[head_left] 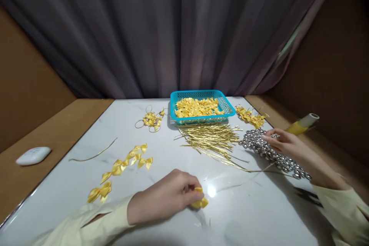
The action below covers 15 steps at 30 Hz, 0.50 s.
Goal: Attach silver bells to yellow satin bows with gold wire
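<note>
Near the front middle of the table, my left hand (168,194) pinches a yellow satin ribbon bow (201,203) between thumb and fingers, close to the tabletop. My right hand (294,152) is over a pile of small shiny silver beads or bells (256,142) on the right. Its thumb and fingers are drawn together at the pile, and whatever they grip is too small to tell. A bundle of gold twist ties (210,138) lies between the pile and the basket. Several loose yellow bows (119,167) are spread on the left.
A turquoise basket (173,103) full of yellow bows stands at the back. Bows with gold loops lie in one cluster (152,120) left of it and another (250,116) right. A single gold tie (95,157), a white rounded device (33,156) and a yellow-wrapped roll (302,123) are nearer the sides.
</note>
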Motion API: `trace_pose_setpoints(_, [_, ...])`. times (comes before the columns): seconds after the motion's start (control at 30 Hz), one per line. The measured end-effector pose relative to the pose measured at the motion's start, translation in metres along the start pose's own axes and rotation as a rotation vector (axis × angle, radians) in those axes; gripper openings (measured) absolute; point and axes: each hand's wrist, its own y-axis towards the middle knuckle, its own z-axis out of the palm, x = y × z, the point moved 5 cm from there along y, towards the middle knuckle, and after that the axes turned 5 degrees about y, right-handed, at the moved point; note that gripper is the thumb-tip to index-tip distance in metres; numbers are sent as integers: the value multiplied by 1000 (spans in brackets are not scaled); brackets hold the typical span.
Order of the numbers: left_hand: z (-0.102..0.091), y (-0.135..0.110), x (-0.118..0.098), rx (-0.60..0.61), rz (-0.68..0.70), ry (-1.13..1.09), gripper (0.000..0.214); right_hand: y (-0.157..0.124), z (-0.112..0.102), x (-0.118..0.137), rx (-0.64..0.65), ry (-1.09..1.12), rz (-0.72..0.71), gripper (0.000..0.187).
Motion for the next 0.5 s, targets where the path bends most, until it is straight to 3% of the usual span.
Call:
trace_pose_setpoints(0.13, [-6,44,-35,-52,244,74,20,10,7,-8,123,-94,-60,25])
trace_pose_setpoints(0.2, [-3,70,-45,-69,301,70,18,15,9,-13,186,-109,-78,21])
trace_pose_setpoints(0.33, [12,118,-49,-52,312,55,16,18,14,-14,285,-162,-122,11])
trace_pose_setpoints(0.5, [24,157,-43,-109,265,51,17,19,23,4,220,-418,-176,12])
